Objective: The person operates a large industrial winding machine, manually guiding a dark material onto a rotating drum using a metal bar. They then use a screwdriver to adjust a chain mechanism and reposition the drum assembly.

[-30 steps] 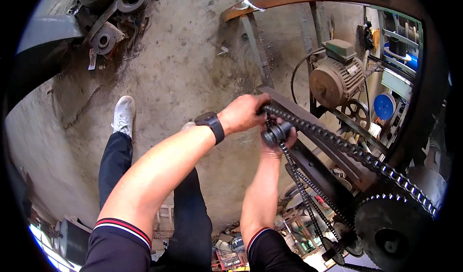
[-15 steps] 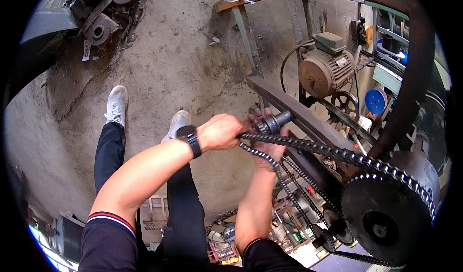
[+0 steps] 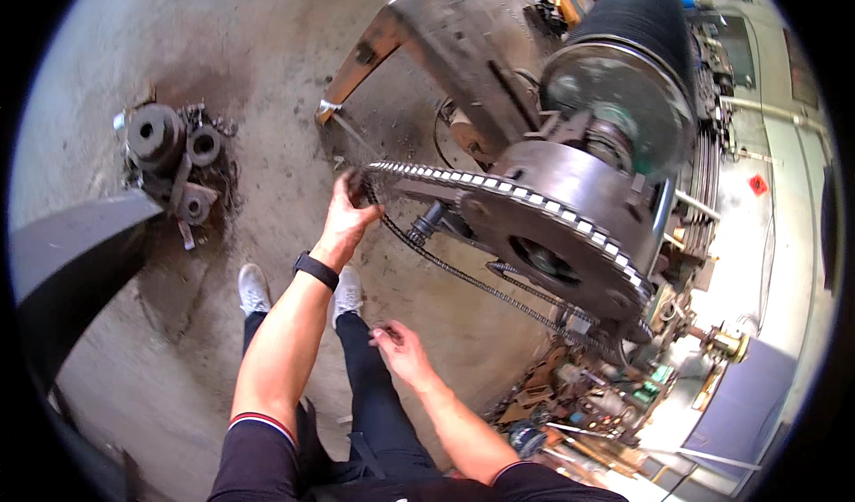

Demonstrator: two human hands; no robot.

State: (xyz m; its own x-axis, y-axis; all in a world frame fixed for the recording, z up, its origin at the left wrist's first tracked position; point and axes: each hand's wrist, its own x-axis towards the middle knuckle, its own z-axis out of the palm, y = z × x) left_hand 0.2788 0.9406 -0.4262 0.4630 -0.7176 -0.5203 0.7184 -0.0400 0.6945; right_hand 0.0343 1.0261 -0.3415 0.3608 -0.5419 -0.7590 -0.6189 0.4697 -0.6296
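Note:
My left hand [image 3: 346,219] grips a loop of dark roller chain [image 3: 481,181], its blackened fingers up at the loop's left end. From there the upper run goes over the toothed rim of a large sprocket [image 3: 485,226]. The lower run sags under a small shaft gear [image 3: 426,223], apart from its teeth, toward smaller sprockets [image 3: 574,319] at the lower right. Lower down, my right hand [image 3: 403,352] is off the chain, fingers loosely bent and somewhat apart, with nothing visible in it. Blur hides exactly how the left fingertips meet the links.
A steel frame [image 3: 445,57] and a large dark drum [image 3: 637,21] stand beyond the sprocket. Round metal parts [image 3: 156,137] lie on the floor at left, near a curved metal piece [image 3: 89,235]. Tools and scrap [image 3: 570,395] clutter the lower right.
The view has swung toward the drum and sprocket. My right hand has come away from the small gear and drawn back. My left hand still holds the chain, now raised left of the gear.

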